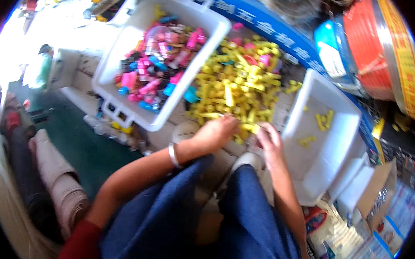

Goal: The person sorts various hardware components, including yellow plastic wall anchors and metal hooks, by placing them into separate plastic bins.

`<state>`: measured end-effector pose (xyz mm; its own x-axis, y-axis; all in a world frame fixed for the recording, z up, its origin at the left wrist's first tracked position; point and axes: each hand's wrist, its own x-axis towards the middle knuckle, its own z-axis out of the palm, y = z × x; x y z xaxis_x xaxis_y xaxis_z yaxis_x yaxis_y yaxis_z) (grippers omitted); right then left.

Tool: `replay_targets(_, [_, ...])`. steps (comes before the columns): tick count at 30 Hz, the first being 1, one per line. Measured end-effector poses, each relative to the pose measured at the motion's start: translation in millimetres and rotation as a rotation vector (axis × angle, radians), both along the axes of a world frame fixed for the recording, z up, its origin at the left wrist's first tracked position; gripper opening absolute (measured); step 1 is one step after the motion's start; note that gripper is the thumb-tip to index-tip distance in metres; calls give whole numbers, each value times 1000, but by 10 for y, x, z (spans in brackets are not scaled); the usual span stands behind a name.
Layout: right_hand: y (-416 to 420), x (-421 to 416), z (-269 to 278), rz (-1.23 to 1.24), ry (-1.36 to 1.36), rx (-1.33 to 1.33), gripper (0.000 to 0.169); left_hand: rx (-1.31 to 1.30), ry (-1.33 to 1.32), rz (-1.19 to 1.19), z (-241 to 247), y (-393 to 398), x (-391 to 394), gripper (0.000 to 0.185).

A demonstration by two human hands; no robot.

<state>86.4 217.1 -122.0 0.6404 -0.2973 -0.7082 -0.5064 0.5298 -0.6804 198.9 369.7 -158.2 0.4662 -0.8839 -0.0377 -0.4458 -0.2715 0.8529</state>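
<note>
A heap of small yellow plastic parts (238, 82), with a few pink pieces among them, is spread on the floor before me. My left hand (219, 131), wearing a silver bangle (173, 155) at the wrist, is at the heap's near edge with fingers curled; what they hold is hidden. Just to its right, my right hand (270, 141) pinches a yellow plastic part (252, 128) by its end. The piece lies between both hands. Beside my right hand stands a white plastic tub (311, 152) with several yellow parts (323, 120) in it.
Left of the heap, a white plastic crate (180, 105) holds mixed pink, blue and black plastic pieces (154, 67). A red coil (367, 50) stands at the far right. Rolled material (54, 176) lies at my left. A cardboard box (376, 195) is beyond the tub.
</note>
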Motion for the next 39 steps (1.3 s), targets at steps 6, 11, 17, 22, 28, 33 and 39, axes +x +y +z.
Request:
replay_targets(6, [45,-61,-26,-19,-177,-131,32,-16,79,53,2,-15,-39,19])
replay_targets(11, [-50,-184,-117,21,-64,33,22,-40,-7,-44,99,13,20,17])
replay_targets(17, [54,-79,-59,121,-173,-264,21,-53,105,56,13,-13,-78,18])
replay_targets(22, [239,-72,-142,136,-190,-522,28,33,411,159,109,-78,-46,18])
replay_targets(28, [255,-119,-104,44,-65,76,43,-109,329,202,13,-87,-140,18])
replay_targets(33, [272,-111,-93,94,-176,-181,37,46,748,188,139,-72,-96,17])
replay_targets(39, [351,-162,-193,60,-187,-279,44,180,932,242,114,-59,-156,19])
